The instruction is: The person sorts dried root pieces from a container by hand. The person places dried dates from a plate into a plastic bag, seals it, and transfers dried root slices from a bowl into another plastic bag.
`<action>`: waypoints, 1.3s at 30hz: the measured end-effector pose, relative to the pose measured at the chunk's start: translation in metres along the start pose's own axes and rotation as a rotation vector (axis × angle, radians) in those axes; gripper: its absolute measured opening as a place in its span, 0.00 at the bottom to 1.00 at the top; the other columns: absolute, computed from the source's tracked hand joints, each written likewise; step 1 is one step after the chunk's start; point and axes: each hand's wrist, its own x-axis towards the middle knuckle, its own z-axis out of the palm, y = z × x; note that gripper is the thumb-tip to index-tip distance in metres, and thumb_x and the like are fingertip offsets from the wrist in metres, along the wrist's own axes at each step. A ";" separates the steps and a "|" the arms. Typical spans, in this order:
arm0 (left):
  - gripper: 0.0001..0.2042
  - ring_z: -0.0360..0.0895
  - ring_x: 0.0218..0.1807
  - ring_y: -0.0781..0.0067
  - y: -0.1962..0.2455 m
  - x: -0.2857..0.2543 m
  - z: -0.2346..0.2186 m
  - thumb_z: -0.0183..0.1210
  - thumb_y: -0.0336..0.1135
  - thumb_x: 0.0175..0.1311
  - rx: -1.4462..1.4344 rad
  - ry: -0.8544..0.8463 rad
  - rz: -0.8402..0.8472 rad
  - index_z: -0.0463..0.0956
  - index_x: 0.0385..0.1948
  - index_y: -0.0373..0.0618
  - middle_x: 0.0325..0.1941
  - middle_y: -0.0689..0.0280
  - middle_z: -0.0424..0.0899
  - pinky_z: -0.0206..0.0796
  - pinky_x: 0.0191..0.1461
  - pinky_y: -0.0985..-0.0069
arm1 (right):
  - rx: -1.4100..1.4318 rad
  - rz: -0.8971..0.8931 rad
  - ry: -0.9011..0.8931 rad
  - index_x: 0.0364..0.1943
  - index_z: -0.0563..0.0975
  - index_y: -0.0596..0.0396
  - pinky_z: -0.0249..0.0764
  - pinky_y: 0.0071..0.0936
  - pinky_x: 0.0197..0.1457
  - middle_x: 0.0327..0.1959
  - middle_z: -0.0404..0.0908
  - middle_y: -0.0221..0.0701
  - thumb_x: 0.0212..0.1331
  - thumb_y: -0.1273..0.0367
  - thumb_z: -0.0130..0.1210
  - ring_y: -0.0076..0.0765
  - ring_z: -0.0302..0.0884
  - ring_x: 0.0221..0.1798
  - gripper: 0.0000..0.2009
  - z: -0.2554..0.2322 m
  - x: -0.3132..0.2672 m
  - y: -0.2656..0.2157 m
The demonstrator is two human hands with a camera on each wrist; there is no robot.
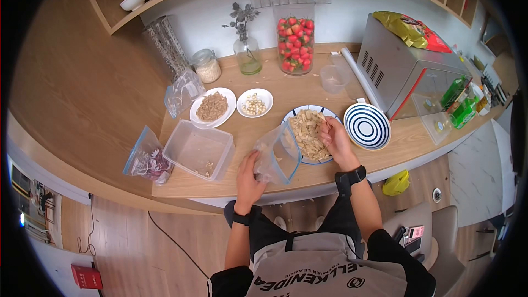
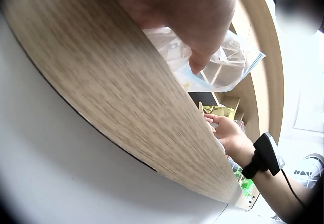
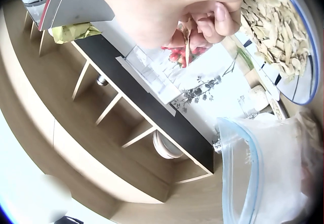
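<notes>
My left hand (image 1: 252, 179) grips the side of a clear zip bag (image 1: 270, 159), whose blue-edged mouth gapes toward the plate. Pale dried slices (image 1: 308, 135) are heaped on a blue-rimmed plate (image 1: 285, 118) beside the bag. Over the plate's right side, my right hand (image 1: 338, 142) pinches a thin slice, which shows between the fingertips in the right wrist view (image 3: 188, 44). In the left wrist view, the left thumb presses on the bag (image 2: 217, 72).
A plastic tub (image 1: 190, 146) with a few bits and a filled zip bag (image 1: 148, 162) stand at left. Behind are two white plates (image 1: 194, 111) (image 1: 270, 99), a vase (image 1: 247, 58) and strawberries (image 1: 295, 44). A striped bowl (image 1: 367, 126) and a microwave (image 1: 401, 71) stand at right.
</notes>
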 end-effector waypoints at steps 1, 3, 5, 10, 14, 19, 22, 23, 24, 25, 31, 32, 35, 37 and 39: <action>0.35 0.72 0.67 0.40 0.000 0.000 0.000 0.67 0.30 0.49 -0.001 -0.001 -0.002 0.71 0.65 0.39 0.68 0.50 0.76 0.64 0.72 0.57 | 0.014 0.020 -0.034 0.34 0.71 0.51 0.53 0.19 0.24 0.23 0.67 0.22 0.76 0.67 0.46 0.19 0.56 0.20 0.09 0.000 0.000 0.000; 0.35 0.72 0.67 0.41 0.000 0.000 0.000 0.67 0.30 0.49 0.002 0.001 -0.003 0.71 0.65 0.39 0.68 0.50 0.76 0.64 0.72 0.57 | -0.040 0.013 -0.014 0.34 0.70 0.50 0.52 0.19 0.23 0.22 0.66 0.22 0.76 0.67 0.46 0.18 0.55 0.20 0.09 0.002 -0.002 0.001; 0.35 0.72 0.67 0.41 0.000 0.000 0.000 0.67 0.30 0.49 0.005 0.002 -0.005 0.71 0.65 0.39 0.68 0.50 0.76 0.64 0.72 0.57 | -0.093 0.005 0.006 0.33 0.69 0.49 0.51 0.18 0.23 0.22 0.65 0.21 0.76 0.66 0.46 0.18 0.54 0.20 0.10 0.004 -0.004 0.002; 0.35 0.72 0.67 0.41 -0.001 0.000 0.001 0.68 0.29 0.48 0.016 0.005 0.007 0.71 0.65 0.40 0.67 0.50 0.76 0.65 0.71 0.57 | -0.212 0.010 -0.005 0.30 0.66 0.48 0.50 0.20 0.23 0.21 0.61 0.20 0.79 0.64 0.46 0.17 0.52 0.20 0.14 0.017 -0.015 -0.001; 0.35 0.72 0.67 0.40 0.000 0.000 0.000 0.68 0.29 0.48 0.014 0.001 0.002 0.71 0.65 0.40 0.67 0.50 0.76 0.65 0.71 0.57 | -0.319 -0.009 -0.008 0.30 0.67 0.48 0.50 0.19 0.23 0.21 0.61 0.19 0.79 0.63 0.46 0.16 0.53 0.21 0.14 0.038 -0.032 -0.008; 0.35 0.72 0.67 0.40 -0.001 0.000 0.001 0.67 0.28 0.48 0.006 -0.003 -0.003 0.71 0.65 0.40 0.68 0.50 0.76 0.65 0.71 0.57 | -0.566 -0.176 -0.152 0.36 0.76 0.52 0.51 0.18 0.26 0.22 0.64 0.16 0.78 0.63 0.52 0.13 0.55 0.23 0.11 0.056 -0.048 -0.008; 0.35 0.72 0.67 0.40 -0.003 -0.001 0.001 0.67 0.28 0.48 0.007 -0.005 -0.004 0.70 0.66 0.39 0.68 0.50 0.75 0.65 0.72 0.57 | -0.766 -0.291 -0.199 0.37 0.78 0.55 0.51 0.19 0.26 0.22 0.66 0.16 0.77 0.64 0.53 0.13 0.55 0.24 0.11 0.061 -0.053 -0.005; 0.35 0.72 0.67 0.40 -0.003 -0.001 0.001 0.67 0.28 0.48 0.006 -0.006 -0.006 0.70 0.66 0.39 0.68 0.50 0.75 0.65 0.72 0.57 | -0.766 -0.289 -0.199 0.37 0.78 0.55 0.51 0.19 0.26 0.22 0.66 0.16 0.77 0.64 0.53 0.13 0.55 0.24 0.11 0.065 -0.056 -0.006; 0.35 0.72 0.68 0.40 -0.002 0.000 0.001 0.67 0.29 0.48 0.007 -0.009 -0.005 0.70 0.66 0.39 0.68 0.50 0.75 0.64 0.72 0.57 | -0.848 -0.349 -0.195 0.37 0.78 0.56 0.52 0.20 0.26 0.21 0.66 0.18 0.77 0.64 0.54 0.14 0.55 0.24 0.12 0.070 -0.061 -0.007; 0.35 0.71 0.68 0.40 -0.002 0.000 0.000 0.67 0.29 0.48 0.007 -0.012 -0.004 0.70 0.66 0.39 0.68 0.49 0.75 0.64 0.72 0.57 | -0.929 -0.409 -0.191 0.36 0.78 0.57 0.52 0.21 0.26 0.21 0.66 0.20 0.76 0.63 0.54 0.15 0.55 0.24 0.12 0.074 -0.064 -0.007; 0.36 0.71 0.68 0.40 -0.005 -0.001 0.002 0.67 0.29 0.48 0.015 -0.006 0.006 0.70 0.66 0.39 0.68 0.49 0.75 0.64 0.73 0.57 | -1.038 -0.453 -0.217 0.32 0.79 0.59 0.49 0.23 0.24 0.16 0.58 0.19 0.72 0.68 0.60 0.15 0.50 0.21 0.11 0.090 -0.074 -0.007; 0.36 0.71 0.68 0.40 -0.005 0.000 0.001 0.67 0.29 0.48 0.014 -0.006 0.004 0.70 0.66 0.39 0.68 0.49 0.75 0.64 0.73 0.57 | -1.039 -0.451 -0.217 0.32 0.79 0.59 0.49 0.23 0.24 0.16 0.58 0.19 0.72 0.68 0.60 0.15 0.50 0.21 0.11 0.090 -0.074 -0.006; 0.36 0.71 0.68 0.40 -0.004 -0.001 0.000 0.68 0.29 0.48 0.014 -0.010 -0.003 0.70 0.66 0.39 0.69 0.49 0.75 0.64 0.73 0.57 | -1.160 -0.489 -0.236 0.33 0.82 0.60 0.49 0.25 0.23 0.14 0.57 0.21 0.69 0.69 0.63 0.16 0.50 0.20 0.08 0.091 -0.074 -0.005; 0.36 0.71 0.68 0.40 -0.004 -0.001 0.001 0.68 0.30 0.48 0.018 -0.008 0.000 0.70 0.66 0.39 0.69 0.50 0.75 0.64 0.73 0.56 | -1.150 -0.560 -0.193 0.33 0.83 0.60 0.50 0.25 0.23 0.14 0.54 0.22 0.67 0.70 0.64 0.18 0.49 0.20 0.08 0.093 -0.074 -0.003; 0.36 0.71 0.68 0.40 -0.006 -0.001 0.001 0.69 0.30 0.48 0.022 -0.005 0.005 0.70 0.66 0.39 0.69 0.50 0.75 0.64 0.73 0.56 | -1.171 -0.580 -0.193 0.34 0.83 0.60 0.50 0.26 0.22 0.14 0.54 0.22 0.66 0.70 0.66 0.18 0.49 0.19 0.07 0.091 -0.073 -0.002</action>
